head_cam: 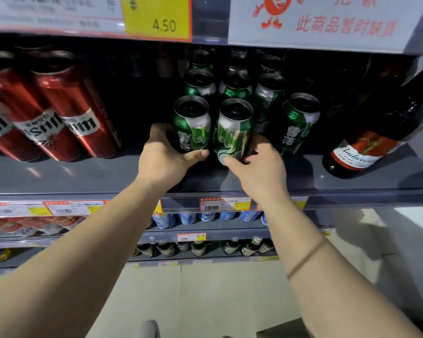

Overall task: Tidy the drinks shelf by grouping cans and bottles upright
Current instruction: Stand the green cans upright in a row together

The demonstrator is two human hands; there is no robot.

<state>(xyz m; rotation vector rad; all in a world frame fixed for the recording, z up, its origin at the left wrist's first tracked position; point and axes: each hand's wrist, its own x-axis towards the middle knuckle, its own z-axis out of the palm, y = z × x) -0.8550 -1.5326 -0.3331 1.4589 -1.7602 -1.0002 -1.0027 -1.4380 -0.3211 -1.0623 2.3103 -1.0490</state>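
Observation:
Several green beer cans stand upright in rows at the middle of the grey shelf. My left hand is wrapped around the base of the front left green can. My right hand grips the bottom of the green can beside it, thumb on its front. Another green can stands just right of my right hand, apart from it. More green cans fill the rows behind.
Tall red cans stand at the left of the same shelf. A dark Budweiser bottle stands at the right. A price strip runs along the shelf's front edge. Lower shelves hold blue cans and bottles.

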